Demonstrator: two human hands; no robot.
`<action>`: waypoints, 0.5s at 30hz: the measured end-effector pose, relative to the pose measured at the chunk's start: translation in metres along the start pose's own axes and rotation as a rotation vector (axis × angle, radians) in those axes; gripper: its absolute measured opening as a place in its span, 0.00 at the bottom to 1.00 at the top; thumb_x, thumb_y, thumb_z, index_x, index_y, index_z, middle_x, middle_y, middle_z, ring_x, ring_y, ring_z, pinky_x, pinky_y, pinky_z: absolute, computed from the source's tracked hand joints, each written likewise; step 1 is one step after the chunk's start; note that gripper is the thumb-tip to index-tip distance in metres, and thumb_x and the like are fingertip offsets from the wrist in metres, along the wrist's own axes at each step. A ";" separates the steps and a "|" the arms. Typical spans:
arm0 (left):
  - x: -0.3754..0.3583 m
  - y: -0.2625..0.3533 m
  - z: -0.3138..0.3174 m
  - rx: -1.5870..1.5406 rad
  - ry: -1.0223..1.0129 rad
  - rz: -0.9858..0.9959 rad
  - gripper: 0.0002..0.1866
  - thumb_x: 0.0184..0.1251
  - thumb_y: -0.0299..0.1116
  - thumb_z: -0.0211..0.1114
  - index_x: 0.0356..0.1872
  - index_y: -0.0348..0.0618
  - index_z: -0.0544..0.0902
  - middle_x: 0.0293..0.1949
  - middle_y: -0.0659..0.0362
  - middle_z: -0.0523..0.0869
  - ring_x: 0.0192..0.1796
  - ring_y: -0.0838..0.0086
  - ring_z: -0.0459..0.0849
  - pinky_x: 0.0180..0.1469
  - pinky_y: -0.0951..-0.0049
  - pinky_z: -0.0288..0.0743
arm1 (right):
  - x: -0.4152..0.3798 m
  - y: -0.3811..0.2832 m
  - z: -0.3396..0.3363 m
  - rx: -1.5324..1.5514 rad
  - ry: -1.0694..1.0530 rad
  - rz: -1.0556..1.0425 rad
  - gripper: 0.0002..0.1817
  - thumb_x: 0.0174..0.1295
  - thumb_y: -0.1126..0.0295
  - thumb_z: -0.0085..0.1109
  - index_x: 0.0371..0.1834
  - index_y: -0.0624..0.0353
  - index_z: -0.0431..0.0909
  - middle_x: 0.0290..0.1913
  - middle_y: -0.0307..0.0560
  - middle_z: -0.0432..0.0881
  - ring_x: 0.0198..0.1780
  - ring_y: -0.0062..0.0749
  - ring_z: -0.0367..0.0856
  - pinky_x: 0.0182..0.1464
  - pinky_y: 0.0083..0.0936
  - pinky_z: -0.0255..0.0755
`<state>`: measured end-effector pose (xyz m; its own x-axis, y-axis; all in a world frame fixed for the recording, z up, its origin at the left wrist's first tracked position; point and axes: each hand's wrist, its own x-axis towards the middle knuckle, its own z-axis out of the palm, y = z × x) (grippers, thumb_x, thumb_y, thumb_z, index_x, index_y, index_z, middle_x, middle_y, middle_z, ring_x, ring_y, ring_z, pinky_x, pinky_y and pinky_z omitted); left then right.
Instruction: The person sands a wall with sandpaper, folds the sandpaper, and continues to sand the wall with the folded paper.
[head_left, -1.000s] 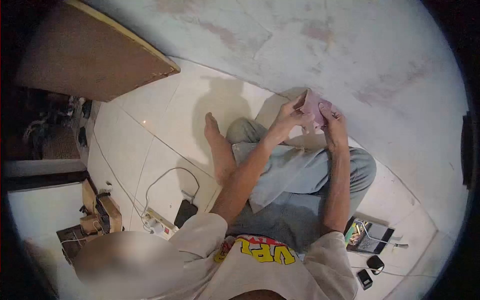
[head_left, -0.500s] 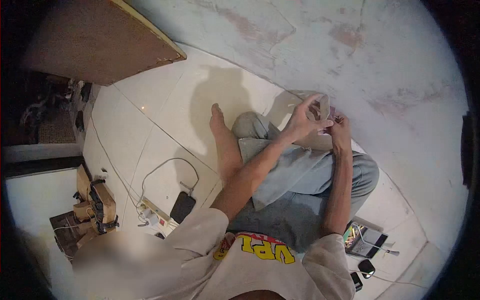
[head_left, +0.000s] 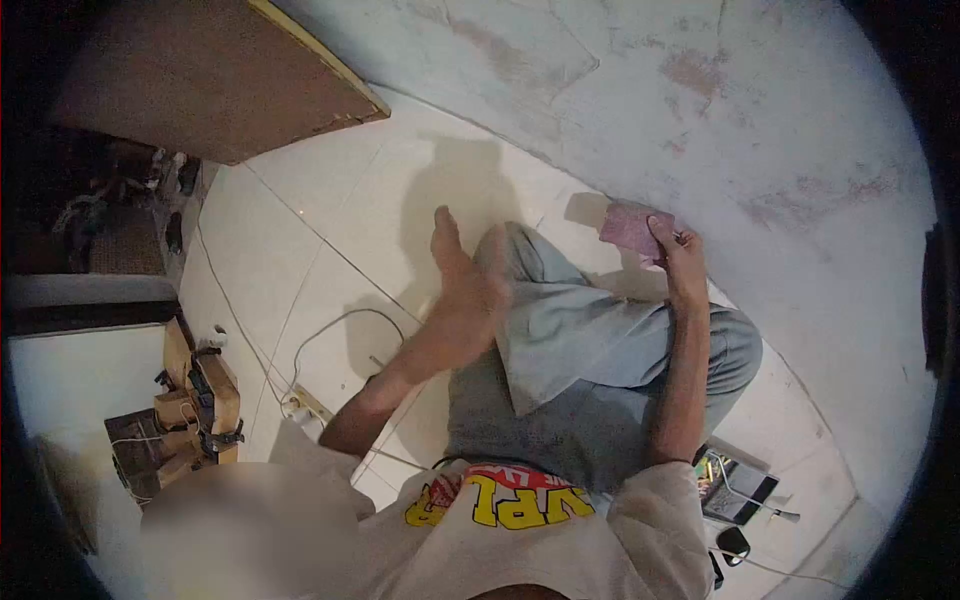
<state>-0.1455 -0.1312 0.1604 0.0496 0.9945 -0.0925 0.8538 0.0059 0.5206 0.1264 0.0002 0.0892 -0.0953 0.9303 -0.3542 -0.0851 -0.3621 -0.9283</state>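
Note:
In the head view my right hand (head_left: 680, 258) pinches a flat, rectangular purplish-pink sheet (head_left: 628, 228) between thumb and fingers. The sheet is held near the foot of the wall, above my crossed legs, with its broad side towards me. What it is made of I cannot make out. My left hand (head_left: 462, 312) is apart from it, over my left shin and beside the knee of my grey trousers (head_left: 555, 335). Motion smears its fingers, so neither their pose nor anything in them can be read.
A pale, patchy wall (head_left: 700, 130) rises ahead. A brown board (head_left: 220, 85) stands at upper left. A cable and a power strip (head_left: 312, 403) lie on the tiles by my left arm, near cardboard boxes (head_left: 215, 390). At right sit a dark tray (head_left: 738, 492) and a black rounded object (head_left: 733, 545).
My left hand has let go of the sheet and swung back down to the left. My right hand stays by the wall, and the sheet's broad purplish face now shows.

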 end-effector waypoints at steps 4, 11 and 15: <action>-0.023 -0.087 0.015 -1.279 0.245 -0.273 0.37 0.77 0.51 0.37 0.70 0.27 0.46 0.72 0.40 0.49 0.75 0.55 0.47 0.75 0.62 0.44 | -0.001 0.001 -0.003 0.010 0.000 -0.024 0.12 0.61 0.62 0.62 0.31 0.61 0.81 0.26 0.37 0.81 0.24 0.18 0.75 0.28 0.18 0.70; 0.003 0.015 -0.011 -0.348 0.061 -0.034 0.34 0.71 0.46 0.52 0.69 0.31 0.55 0.66 0.33 0.59 0.71 0.50 0.57 0.72 0.64 0.48 | 0.002 0.013 -0.008 0.008 0.074 -0.036 0.13 0.62 0.62 0.62 0.34 0.62 0.82 0.27 0.38 0.81 0.24 0.18 0.76 0.27 0.17 0.71; -0.010 -0.019 0.018 -0.609 0.519 -0.055 0.33 0.73 0.45 0.49 0.70 0.32 0.55 0.64 0.30 0.61 0.66 0.51 0.66 0.69 0.58 0.59 | 0.007 0.017 -0.012 0.019 0.014 -0.073 0.14 0.62 0.62 0.62 0.36 0.65 0.82 0.28 0.39 0.82 0.24 0.20 0.77 0.28 0.18 0.72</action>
<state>-0.1530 -0.1432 0.1355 -0.3597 0.9121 0.1968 0.4073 -0.0363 0.9126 0.1364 0.0014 0.0699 -0.0743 0.9551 -0.2869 -0.1103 -0.2938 -0.9495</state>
